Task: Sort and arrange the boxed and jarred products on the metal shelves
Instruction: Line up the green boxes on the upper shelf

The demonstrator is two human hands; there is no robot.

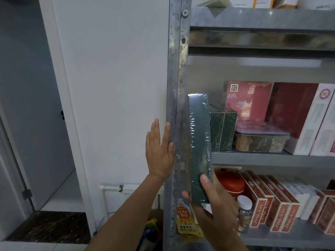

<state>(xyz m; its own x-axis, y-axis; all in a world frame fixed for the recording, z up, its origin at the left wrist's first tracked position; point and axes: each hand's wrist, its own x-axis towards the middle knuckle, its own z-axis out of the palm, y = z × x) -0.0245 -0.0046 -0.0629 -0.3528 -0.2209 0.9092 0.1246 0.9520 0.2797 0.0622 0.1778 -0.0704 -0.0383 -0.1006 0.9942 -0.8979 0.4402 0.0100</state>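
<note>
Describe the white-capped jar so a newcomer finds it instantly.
Go to the lower shelf of the metal rack. At its left end, the jar stands before the red round tin, left of the red patterned boxes. It alone is small, clear and white-capped.

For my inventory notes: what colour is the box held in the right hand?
Dark green box, clear-wrapped; head view.
</note>
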